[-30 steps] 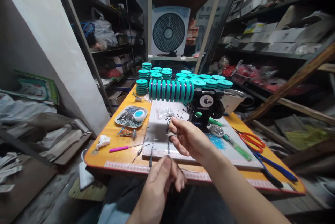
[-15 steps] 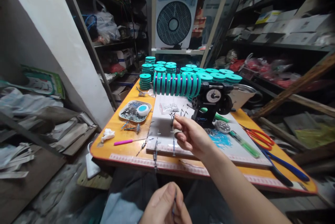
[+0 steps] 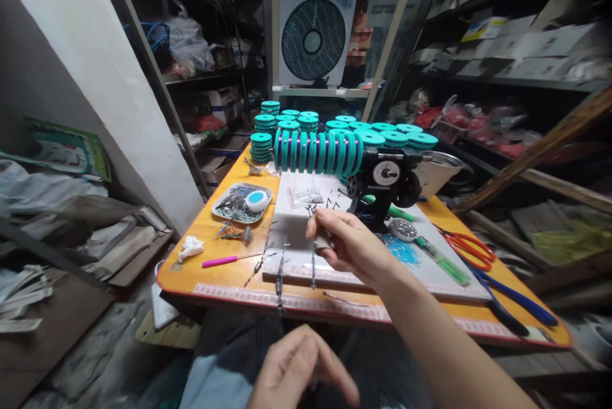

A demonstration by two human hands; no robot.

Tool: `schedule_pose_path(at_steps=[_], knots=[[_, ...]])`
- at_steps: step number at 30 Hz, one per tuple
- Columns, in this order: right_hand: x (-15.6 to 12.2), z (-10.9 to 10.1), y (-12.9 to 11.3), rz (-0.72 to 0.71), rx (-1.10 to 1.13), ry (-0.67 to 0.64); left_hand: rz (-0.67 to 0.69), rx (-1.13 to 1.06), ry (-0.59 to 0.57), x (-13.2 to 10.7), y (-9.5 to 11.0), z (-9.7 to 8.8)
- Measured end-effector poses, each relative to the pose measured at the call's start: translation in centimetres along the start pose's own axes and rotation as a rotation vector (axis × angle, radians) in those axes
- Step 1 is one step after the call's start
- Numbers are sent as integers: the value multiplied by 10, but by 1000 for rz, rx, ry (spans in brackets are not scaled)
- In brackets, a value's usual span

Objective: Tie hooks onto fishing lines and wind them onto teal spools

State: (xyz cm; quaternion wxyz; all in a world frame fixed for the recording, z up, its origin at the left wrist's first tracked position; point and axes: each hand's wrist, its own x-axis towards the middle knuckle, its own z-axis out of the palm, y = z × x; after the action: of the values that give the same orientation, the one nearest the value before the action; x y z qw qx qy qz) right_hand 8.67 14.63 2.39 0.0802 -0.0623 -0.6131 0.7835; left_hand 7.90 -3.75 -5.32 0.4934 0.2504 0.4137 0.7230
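Observation:
My right hand (image 3: 351,243) is over the light grey board (image 3: 296,237), thumb and fingertips closed in a pinch. What it pinches is too small to make out; a grey band (image 3: 324,239) wraps one finger. Just below it is a thin string of small metal links (image 3: 313,269), touching or apart I cannot tell. My left hand (image 3: 299,364) is low over my lap, fingers bent, with a thin dark bit faintly visible beneath them. Small black V-shaped pieces (image 3: 331,200) and a clear bag of silvery bits (image 3: 306,195) lie beyond my right hand.
A black hand-cranked machine (image 3: 387,183) carries a row of teal spools (image 3: 318,153); more spools (image 3: 394,137) stand behind. A tray of metal parts (image 3: 224,215) and a pink-handled tool (image 3: 220,262) lie left. Orange-handled scissors (image 3: 471,251) and blue-handled pliers (image 3: 521,301) lie right.
My left hand's index finger has swung out to the right, away from the thumb. My right hand has shifted slightly left in view, as has the whole scene.

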Motion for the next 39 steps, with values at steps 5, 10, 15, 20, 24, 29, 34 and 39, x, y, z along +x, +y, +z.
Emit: schedule_pose_path(at_steps=[5, 10, 15, 20, 24, 29, 34, 39], knots=[[-5, -7, -26, -91, -426, -43, 182, 82, -66, 27, 33, -2], [-4, -8, -33, -94, -605, -20, -17, 120, -121, 48, 57, 8], [-6, -6, -21, 0, -223, -88, -68, -48, -156, 56, 48, 11], [-5, -2, -5, 176, 314, -172, -39, -161, -120, 47, 39, 13], [2, 1, 4, 239, 360, -24, -82, -201, -75, 37, 38, 15], [6, 0, 7, 226, 369, 21, -162, -224, -1, 27, 32, 15], [3, -1, 6, 221, 369, 61, -159, -307, -38, 20, 15, 13], [1, -1, 4, 222, 384, 58, -125, -442, -143, 16, -2, 8]])
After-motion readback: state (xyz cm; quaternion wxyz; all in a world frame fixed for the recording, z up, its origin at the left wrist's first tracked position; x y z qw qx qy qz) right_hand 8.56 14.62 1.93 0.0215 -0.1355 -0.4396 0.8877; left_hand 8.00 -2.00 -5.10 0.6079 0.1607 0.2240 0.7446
